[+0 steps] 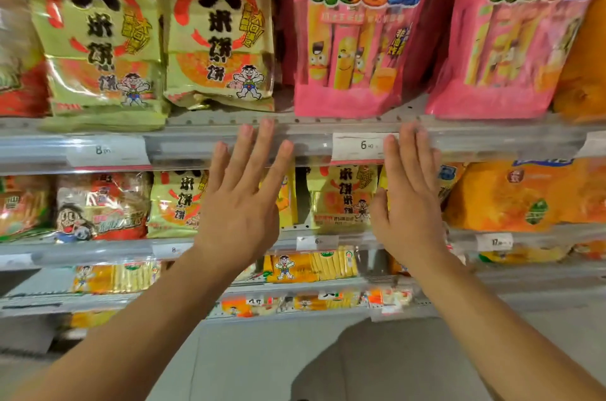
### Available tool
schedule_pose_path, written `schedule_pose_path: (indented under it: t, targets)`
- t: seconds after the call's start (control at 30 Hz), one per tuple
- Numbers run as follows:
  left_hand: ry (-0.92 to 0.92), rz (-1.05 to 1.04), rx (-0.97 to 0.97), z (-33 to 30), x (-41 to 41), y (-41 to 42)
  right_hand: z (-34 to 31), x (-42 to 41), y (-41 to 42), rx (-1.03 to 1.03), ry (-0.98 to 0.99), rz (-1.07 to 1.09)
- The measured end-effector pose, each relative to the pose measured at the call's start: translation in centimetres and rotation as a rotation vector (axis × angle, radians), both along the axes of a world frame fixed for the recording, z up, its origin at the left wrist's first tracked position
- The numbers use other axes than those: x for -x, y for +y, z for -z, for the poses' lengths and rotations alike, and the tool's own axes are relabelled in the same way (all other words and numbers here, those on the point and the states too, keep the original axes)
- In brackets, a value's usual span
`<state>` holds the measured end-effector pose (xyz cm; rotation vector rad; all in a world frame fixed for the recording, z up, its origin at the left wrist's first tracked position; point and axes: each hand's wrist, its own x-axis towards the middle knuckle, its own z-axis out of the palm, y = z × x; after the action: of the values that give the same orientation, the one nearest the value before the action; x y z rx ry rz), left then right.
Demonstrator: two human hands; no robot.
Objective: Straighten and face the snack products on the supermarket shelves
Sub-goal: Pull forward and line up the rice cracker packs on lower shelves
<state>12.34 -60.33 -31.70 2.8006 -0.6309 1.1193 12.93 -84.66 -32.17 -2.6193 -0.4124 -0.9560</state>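
Two pink snack bags stand upright on the upper shelf, one point(354, 36) in the middle and one point(511, 39) to its right. Left of them stand two yellow-green rice cracker bags point(98, 36) point(219, 36). My left hand point(239, 200) is raised with fingers spread and straight, its fingertips at the shelf's front rail point(308, 138) below the gap between yellow and pink bags. My right hand point(406, 197) is also flat and open, fingertips at the rail beside a price label point(360, 146). Neither hand holds anything.
The shelf below carries smaller rice cracker bags point(341, 197), a red-and-white bag point(101, 203) and an orange bag point(524, 194). Lower shelves hold yellow packs point(311, 266). Another orange bag point(583, 72) fills the upper right edge. Grey floor lies below.
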Motion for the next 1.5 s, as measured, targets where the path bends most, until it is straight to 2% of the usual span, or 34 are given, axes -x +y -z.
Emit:
schedule_pose_path:
  t: [0.1, 0.17, 0.2, 0.27, 0.37, 0.43, 0.5, 0.67, 0.8, 1.03, 1.17, 1.27, 1.4, 1.5]
  targets:
    - [0.098, 0.157, 0.021, 3.6, 1.8, 0.4, 2.4, 1.2, 0.2, -0.108, 0.049, -0.065]
    - [0.276, 0.276, 0.006, 6.6, 3.7, 1.3, 5.2, 2.8, 0.3, -0.241, 0.214, -0.147]
    - [0.38, 0.263, 0.064, 7.8, 4.5, 1.8, 6.7, 3.5, 0.3, -0.303, 0.323, -0.154]
    - [0.541, 0.099, 0.35, 9.0, 4.9, 2.6, 8.7, 3.6, -0.1, -0.422, 0.486, -0.085]
    - [0.607, -0.202, 0.73, 9.1, 2.4, 3.3, 9.7, 1.2, -0.4, -0.562, 0.549, 0.104]
    - [0.665, -0.322, 0.905, 8.6, -0.2, 3.4, 9.6, -1.0, -0.4, -0.671, 0.618, 0.198]
    - [0.71, -0.408, 0.959, 8.4, -2.2, 3.1, 9.9, -2.8, -0.3, -0.725, 0.692, 0.261]
    - [0.675, -0.567, 0.834, 9.3, -4.4, 2.0, 10.8, -4.4, -0.2, -0.747, 0.691, 0.364]
    - [0.648, -0.672, 0.778, 9.6, -5.2, 1.5, 11.4, -4.9, -0.2, -0.731, 0.761, 0.377]
    - [0.546, -0.555, 0.806, 9.6, -4.9, 0.8, 11.4, -5.2, 0.2, -0.681, 0.827, 0.363]
    - [0.578, -0.37, 0.982, 9.1, -5.0, 0.9, 11.3, -6.1, -0.2, -0.81, 0.911, 0.325]
    - [0.61, -0.318, 1.139, 8.5, -4.8, 1.4, 11.1, -6.9, -0.4, -0.875, 0.997, 0.309]
    - [0.611, -0.31, 1.285, 8.2, -2.6, 3.4, 11.5, -7.0, -0.5, -0.895, 0.952, 0.324]
    - [0.579, -0.342, 1.304, 8.3, 0.2, 5.9, 11.7, -6.7, -0.1, -0.891, 0.909, 0.292]
